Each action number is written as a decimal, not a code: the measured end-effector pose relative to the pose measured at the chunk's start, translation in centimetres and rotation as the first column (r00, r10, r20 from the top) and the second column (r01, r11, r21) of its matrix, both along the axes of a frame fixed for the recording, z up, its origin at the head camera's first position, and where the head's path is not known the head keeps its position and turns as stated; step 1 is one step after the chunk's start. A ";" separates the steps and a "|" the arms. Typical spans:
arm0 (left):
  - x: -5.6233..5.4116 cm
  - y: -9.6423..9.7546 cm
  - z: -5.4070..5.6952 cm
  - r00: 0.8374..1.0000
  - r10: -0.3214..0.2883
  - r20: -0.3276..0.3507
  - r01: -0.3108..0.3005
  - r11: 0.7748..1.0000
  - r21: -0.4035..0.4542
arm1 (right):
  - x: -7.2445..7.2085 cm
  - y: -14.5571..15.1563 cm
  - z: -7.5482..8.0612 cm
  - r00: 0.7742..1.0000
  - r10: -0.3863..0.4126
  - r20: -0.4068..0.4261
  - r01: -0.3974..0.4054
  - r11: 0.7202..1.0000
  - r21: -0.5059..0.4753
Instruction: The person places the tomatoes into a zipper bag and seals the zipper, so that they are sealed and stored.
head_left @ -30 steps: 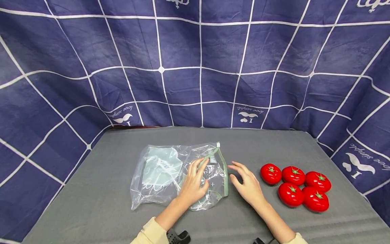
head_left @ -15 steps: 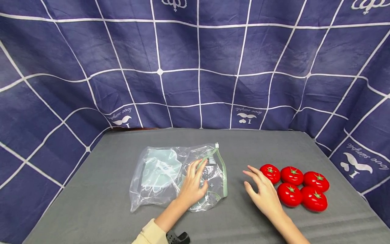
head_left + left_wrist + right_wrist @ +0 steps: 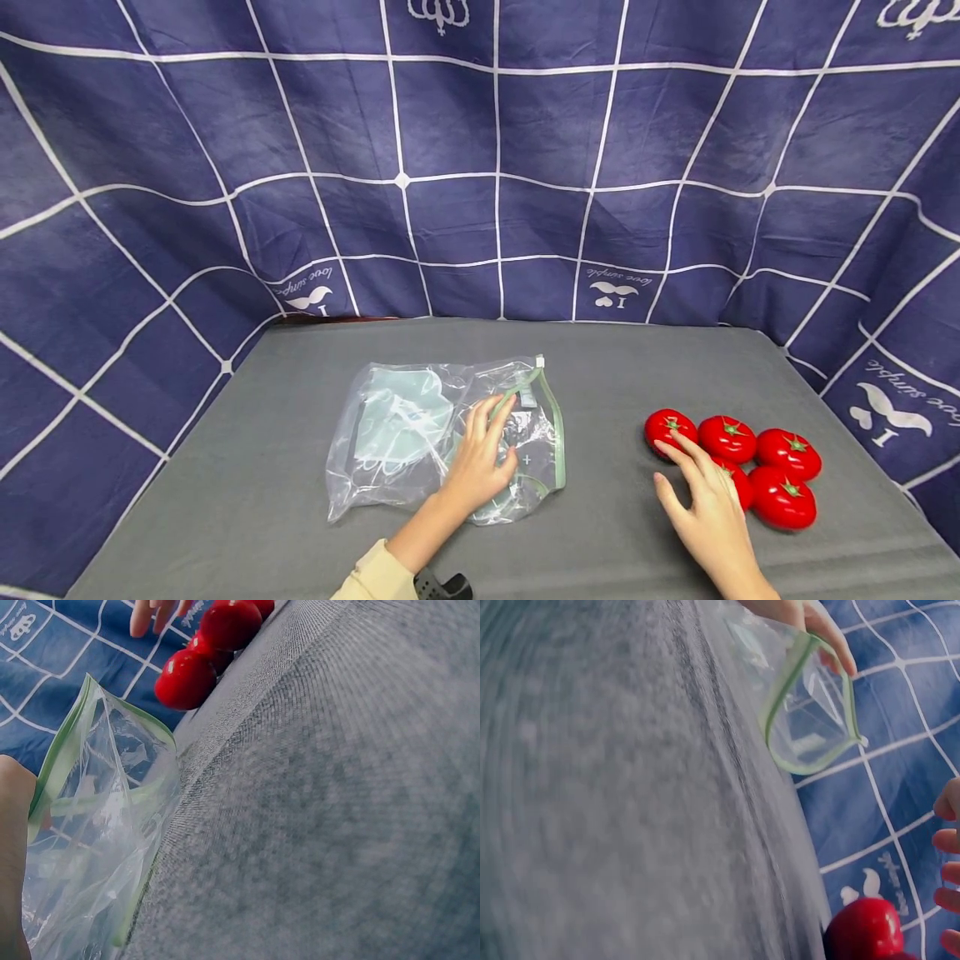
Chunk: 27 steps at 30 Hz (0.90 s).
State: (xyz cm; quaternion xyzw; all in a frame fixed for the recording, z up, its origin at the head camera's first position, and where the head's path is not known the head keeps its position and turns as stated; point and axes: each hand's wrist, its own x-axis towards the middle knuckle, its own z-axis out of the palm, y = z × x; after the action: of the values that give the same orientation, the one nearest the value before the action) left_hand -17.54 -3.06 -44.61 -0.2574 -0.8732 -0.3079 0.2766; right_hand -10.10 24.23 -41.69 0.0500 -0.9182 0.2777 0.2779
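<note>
A clear plastic zip bag [image 3: 558, 442] with a pale green zip edge lies on the grey cloth, its mouth facing right and held agape. My left hand [image 3: 478, 467] pinches the upper lip of that mouth; in the right wrist view, fingertips of the left hand [image 3: 829, 634] reach over the green edge. To the right, several shiny red tomatoes [image 3: 783, 498] sit close together. Over the front-left tomato [image 3: 741, 483] hovers my right hand [image 3: 708, 512], fingers spread and holding nothing, covering part of it. The left wrist view catches fingers of the right hand [image 3: 159, 613] above the tomatoes.
Inside the bag's left part shows a pale green printed shape [image 3: 401, 417]. A blue curtain [image 3: 450, 208] with white grid lines hangs behind and at both sides of the grey cloth-covered table [image 3: 600, 367]. A small white zip slider [image 3: 539, 361] sits at the bag's far corner.
My right hand has moved right, from beside the bag's mouth to over the front-left tomato. The left hand and the bag have stayed in place.
</note>
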 end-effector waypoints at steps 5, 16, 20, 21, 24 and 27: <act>0.1 0.0 -0.1 1.000 0.005 0.007 -0.005 1.000 0.001 | 0.4 1.2 0.2 0.999 -0.042 -0.011 0.041 0.999 -0.027; -0.2 -0.1 0.1 1.000 0.007 -0.028 -0.008 1.000 -0.004 | 0.4 6.6 1.1 0.983 -0.185 -0.021 0.181 0.977 -0.112; -0.2 -0.1 0.1 1.000 0.002 -0.021 -0.002 1.000 -0.004 | 0.4 8.8 0.4 0.970 -0.236 -0.056 0.224 0.961 -0.159; -0.2 -0.1 0.0 1.000 0.002 -0.020 -0.002 1.000 -0.003 | 0.5 9.4 0.1 0.968 -0.244 -0.059 0.231 0.958 -0.173; -0.1 -0.1 0.0 1.000 0.005 -0.011 -0.005 1.000 -0.005 | 0.7 10.8 -0.5 0.964 -0.266 -0.021 0.257 0.946 -0.199; 0.1 -0.1 -0.1 1.000 0.012 -0.015 -0.012 1.000 -0.020 | 1.2 12.1 -1.1 0.961 -0.272 0.058 0.278 0.939 -0.200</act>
State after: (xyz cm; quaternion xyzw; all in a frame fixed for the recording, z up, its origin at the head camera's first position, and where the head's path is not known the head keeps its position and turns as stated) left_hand -17.48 -3.17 -44.67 -0.2572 -0.8757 -0.2954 0.2823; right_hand -8.93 36.33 -42.82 -0.1120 -0.8863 0.3307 0.3043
